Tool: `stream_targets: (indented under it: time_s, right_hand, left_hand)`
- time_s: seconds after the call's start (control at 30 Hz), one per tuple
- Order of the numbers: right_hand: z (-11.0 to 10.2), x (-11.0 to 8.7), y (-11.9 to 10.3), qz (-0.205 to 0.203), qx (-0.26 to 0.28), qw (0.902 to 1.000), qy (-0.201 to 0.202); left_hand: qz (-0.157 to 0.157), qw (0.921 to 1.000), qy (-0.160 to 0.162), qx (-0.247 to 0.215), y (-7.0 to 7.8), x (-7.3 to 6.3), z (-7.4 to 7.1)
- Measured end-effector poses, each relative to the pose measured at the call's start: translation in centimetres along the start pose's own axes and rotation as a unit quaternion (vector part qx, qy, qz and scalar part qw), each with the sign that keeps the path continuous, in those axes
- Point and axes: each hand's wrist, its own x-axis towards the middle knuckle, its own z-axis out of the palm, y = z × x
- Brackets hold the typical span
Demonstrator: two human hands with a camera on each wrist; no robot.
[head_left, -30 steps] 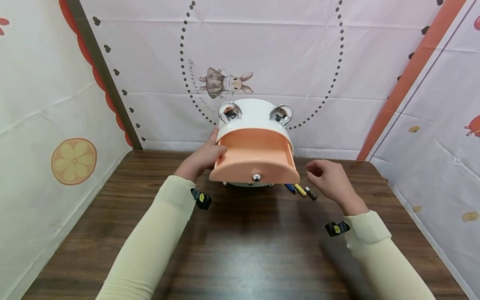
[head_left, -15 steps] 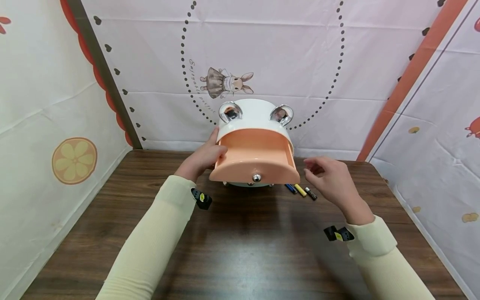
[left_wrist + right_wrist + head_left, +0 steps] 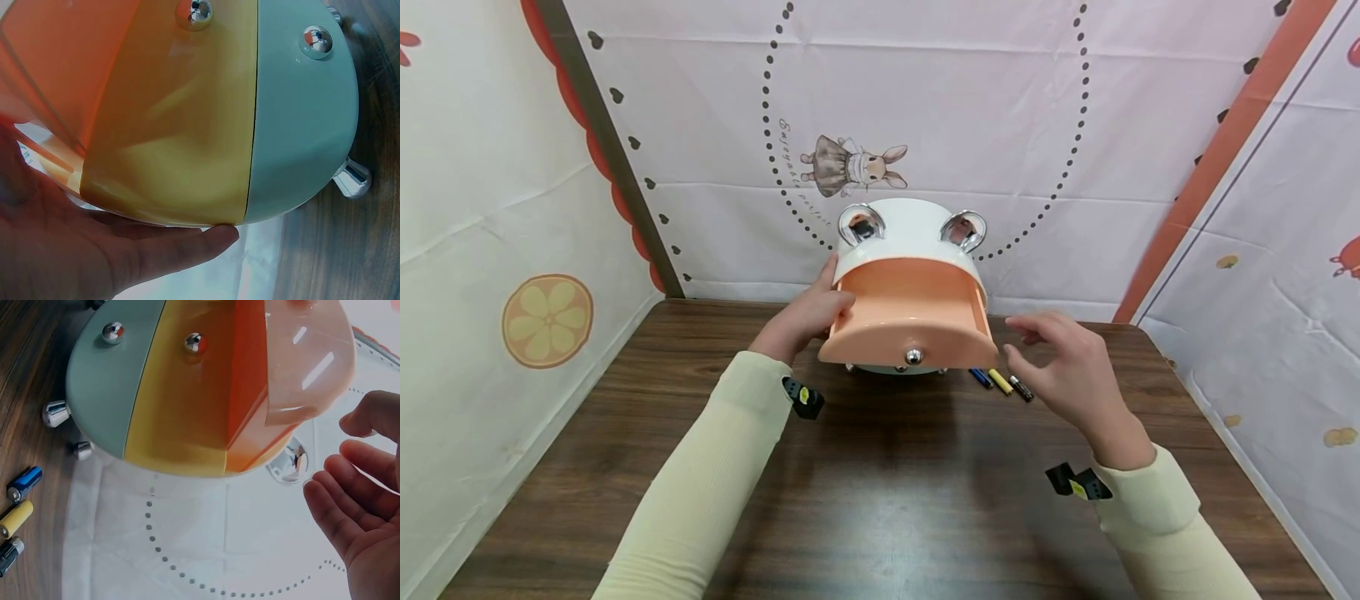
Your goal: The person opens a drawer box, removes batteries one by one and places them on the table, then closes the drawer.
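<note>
A round desktop drawer unit with a white casing (image 3: pixel 917 221) stands at the back of the table. Its pink-orange top drawer (image 3: pixel 880 343) is pulled out and bears a silver knob (image 3: pixel 913 357). Below it are a yellow drawer (image 3: pixel 181 125) and a green drawer (image 3: pixel 303 112). My left hand (image 3: pixel 801 318) rests against the unit's left side, fingers extended along it and thumb by the pulled-out drawer. My right hand (image 3: pixel 1070 371) hovers beside the drawer's right side, fingers loosely bent and holding nothing; it touches nothing visible.
A blue battery (image 3: pixel 25 482), a yellow battery (image 3: pixel 16 519) and a black battery (image 3: pixel 9 553) lie on the brown wooden table (image 3: pixel 880 500) to the unit's right. Silver feet (image 3: pixel 353 178) support the unit. A patterned cloth wall (image 3: pixel 1000 100) stands close behind.
My right hand's thumb and fingers have spread apart, and its wrist has come slightly nearer to me. My left hand, the drawer unit and the batteries stay where they were.
</note>
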Motion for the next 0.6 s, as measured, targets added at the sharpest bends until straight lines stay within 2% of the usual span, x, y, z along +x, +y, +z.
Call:
stream_targets:
  time_s: [0.23,0.47,0.6]
  right_hand:
    - [-0.2,-0.2,-1.0,-0.019,0.018,0.9997,-0.002]
    - [-0.1,-0.3,-2.1,-0.04,0.06,0.9974,0.008]
    - [0.1,-0.3,-2.8,-0.046,0.081,0.9957,0.001]
  left_hand:
    - [0.002,1.0,0.0,0.001,0.0,-0.1,0.0]
    - [0.003,1.0,-0.002,-0.004,0.1,-0.1,0.0]
    - [0.002,1.0,-0.004,-0.006,0.1,-0.1,0.0]
